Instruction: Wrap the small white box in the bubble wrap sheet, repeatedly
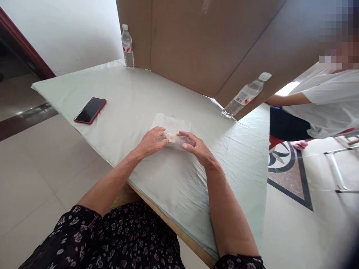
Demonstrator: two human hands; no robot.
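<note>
My left hand [153,141] and my right hand [196,147] meet over the middle of the table, both curled round a small pale packet in a clear wrapper [175,139]. The fingertips of each hand pinch one end of it. Just behind the packet a thin white sheet [172,122] lies flat on the pale green table cover [120,97]. What the packet holds is too small to tell.
A phone in a red case [90,110] lies at the left. One water bottle [128,46] stands at the far corner, another [245,95] by the brown cardboard screen [207,41]. A person in a white shirt [328,101] sits at the right.
</note>
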